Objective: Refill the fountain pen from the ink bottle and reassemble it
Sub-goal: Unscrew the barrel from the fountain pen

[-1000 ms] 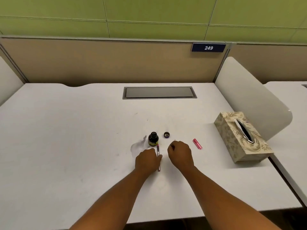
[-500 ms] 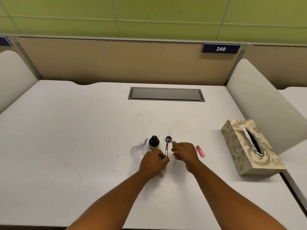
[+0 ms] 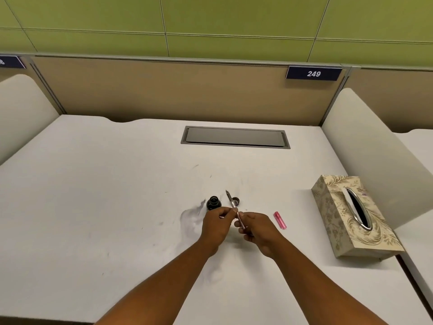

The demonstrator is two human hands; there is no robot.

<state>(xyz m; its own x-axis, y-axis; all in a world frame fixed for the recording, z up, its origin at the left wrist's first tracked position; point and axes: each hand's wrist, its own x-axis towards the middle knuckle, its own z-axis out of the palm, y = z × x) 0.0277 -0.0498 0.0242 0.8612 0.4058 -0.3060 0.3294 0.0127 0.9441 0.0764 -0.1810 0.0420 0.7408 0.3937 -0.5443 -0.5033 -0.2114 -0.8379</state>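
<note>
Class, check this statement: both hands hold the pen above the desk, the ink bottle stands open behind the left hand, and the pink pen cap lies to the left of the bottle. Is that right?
One detail is wrong. In the head view the pink pen cap lies on the desk to the right of the right hand, not left of the ink bottle. The rest holds: both hands, including the left hand, hold the pen, and the bottle stands open.

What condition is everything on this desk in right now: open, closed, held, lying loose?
Ink bottle: open, upright, cap off.
Bottle cap: loose on the desk, beside the bottle.
Pen: uncapped, nib pointing away, held by both hands.
Left hand: closed on the pen.
Right hand: closed on the pen's rear end.
Pink pen part: lying loose on the desk.
Tissue box: slot open, no tissue sticking out.
</note>
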